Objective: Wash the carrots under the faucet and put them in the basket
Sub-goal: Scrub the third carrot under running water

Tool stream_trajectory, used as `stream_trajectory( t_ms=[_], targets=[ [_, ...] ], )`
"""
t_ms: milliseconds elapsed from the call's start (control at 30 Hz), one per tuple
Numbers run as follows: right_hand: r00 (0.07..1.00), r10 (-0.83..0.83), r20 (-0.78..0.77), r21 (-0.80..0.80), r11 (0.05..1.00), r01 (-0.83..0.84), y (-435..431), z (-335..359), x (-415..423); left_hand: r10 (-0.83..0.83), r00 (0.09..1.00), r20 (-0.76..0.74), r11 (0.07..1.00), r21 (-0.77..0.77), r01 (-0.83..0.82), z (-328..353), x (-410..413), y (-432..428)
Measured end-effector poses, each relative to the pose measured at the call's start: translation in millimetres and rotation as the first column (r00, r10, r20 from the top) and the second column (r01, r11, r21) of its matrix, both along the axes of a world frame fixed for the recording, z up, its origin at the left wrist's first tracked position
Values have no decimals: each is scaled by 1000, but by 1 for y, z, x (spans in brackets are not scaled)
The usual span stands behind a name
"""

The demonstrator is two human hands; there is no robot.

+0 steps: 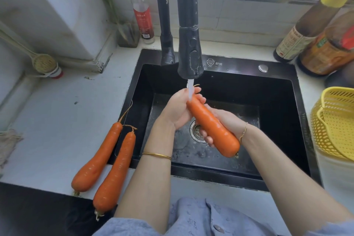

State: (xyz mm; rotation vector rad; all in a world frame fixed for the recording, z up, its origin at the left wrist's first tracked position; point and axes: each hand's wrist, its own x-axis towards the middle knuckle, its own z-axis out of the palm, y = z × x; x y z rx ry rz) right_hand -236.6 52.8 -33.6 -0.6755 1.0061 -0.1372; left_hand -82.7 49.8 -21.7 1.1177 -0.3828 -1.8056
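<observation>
A large orange carrot (212, 126) slants over the black sink (283, 101), its thin end under the water running from the black faucet (189, 48). My left hand (178, 109) grips the carrot's thin upper end. My right hand (224, 120) cradles the thick lower part from underneath, fingers curled round it. Two more carrots (97, 159) (115, 172) lie side by side on the counter left of the sink, tips over the sink's edge. The yellow perforated basket (333, 124) stands on the right.
A red-labelled bottle (142, 13) stands behind the sink's left corner. Several sauce bottles (314, 44) crowd the back right. A ladle-like strainer (43, 63) lies on the white counter (57, 113) at the left. The drain (197, 130) sits under the carrot.
</observation>
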Motion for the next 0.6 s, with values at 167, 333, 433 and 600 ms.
stream_trajectory(
  t_ms=[167, 333, 433, 600],
  targets=[
    [999, -46, -8, -18, 999, 46, 3, -8, -6, 40, 912, 408, 997, -83, -7, -5, -21, -1],
    [997, 37, -62, -168, 985, -47, 7, -1, -5, 206, 764, 611, 978, -123, -166, -15, -30, -7],
    [952, 151, -267, -413, 875, -254, 11, 2, 0, 254, 775, 579, 966, -118, -228, -15, -31, -10],
    [901, 32, -433, -572, 763, -302, 12, 6, 10, 163, 938, 307, 954, 195, -230, 1, -20, -20]
  ],
)
